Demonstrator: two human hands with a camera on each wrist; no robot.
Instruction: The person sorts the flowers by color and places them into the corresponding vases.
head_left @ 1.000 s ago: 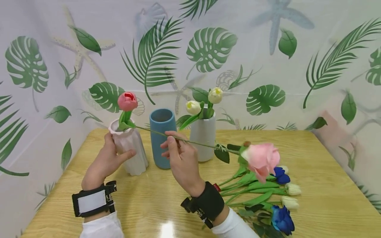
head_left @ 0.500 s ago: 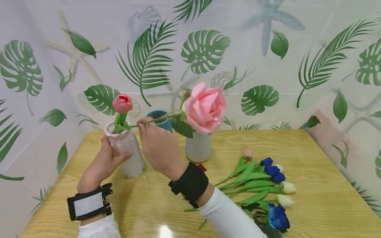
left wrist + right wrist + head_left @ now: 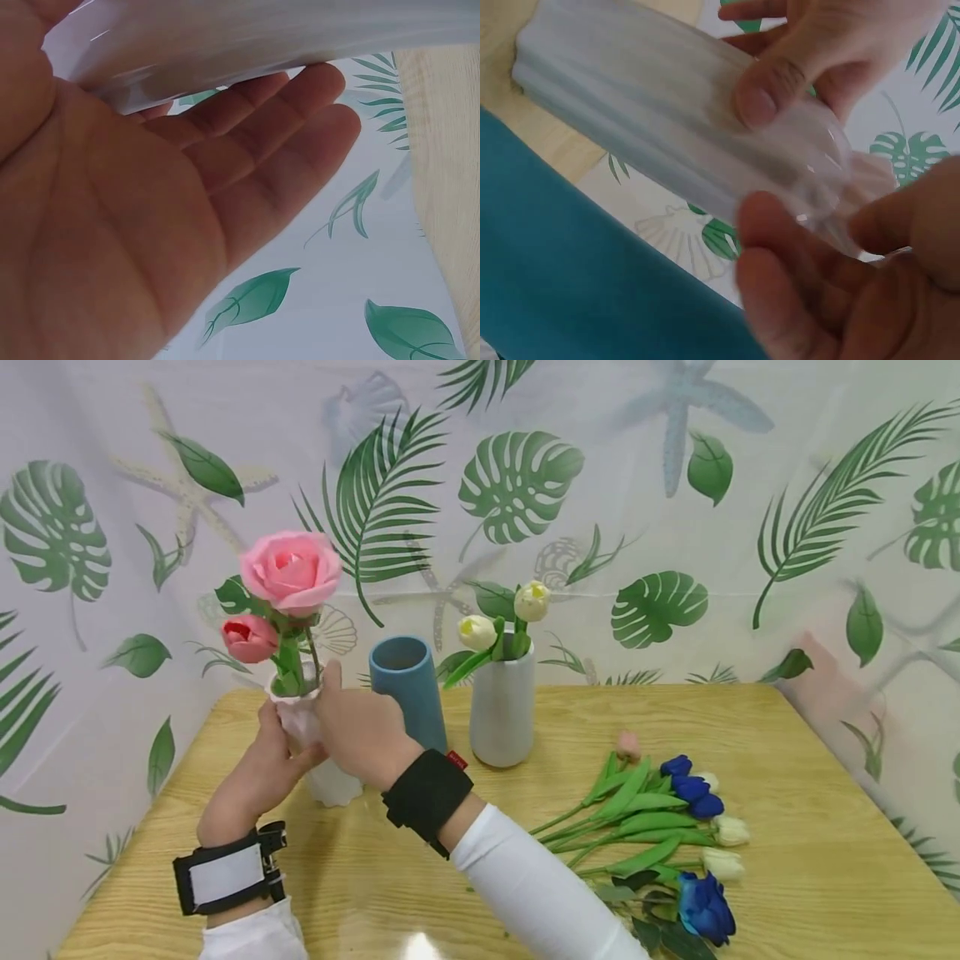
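My left hand point(image 3: 258, 768) grips the pale, fluted white vase point(image 3: 330, 781) near its top, thumb across the front; in the right wrist view the thumb presses on the vase wall point(image 3: 652, 90). A red-pink tulip point(image 3: 250, 638) and a large pink rose point(image 3: 291, 570) rise from its mouth, the rose higher. At the rim, my right hand point(image 3: 367, 727) holds the rose's stem, its fingers curled in the right wrist view. The exact pinch is mostly hidden. In the left wrist view the left fingers point(image 3: 277, 165) lie along the vase's underside.
A blue vase point(image 3: 401, 681) stands just right of the hands. Beyond it is a white vase point(image 3: 502, 718) holding two cream tulips point(image 3: 532, 601). Blue, white and pink flowers point(image 3: 645, 827) lie in a pile on the wooden table point(image 3: 817, 827) at right. A leaf-patterned cloth point(image 3: 570, 485) hangs behind.
My right hand has carried the rose leftward from over the table to the fluted vase. The rose has turned from lying sideways to upright, stem in the vase. The tulip now leans left.
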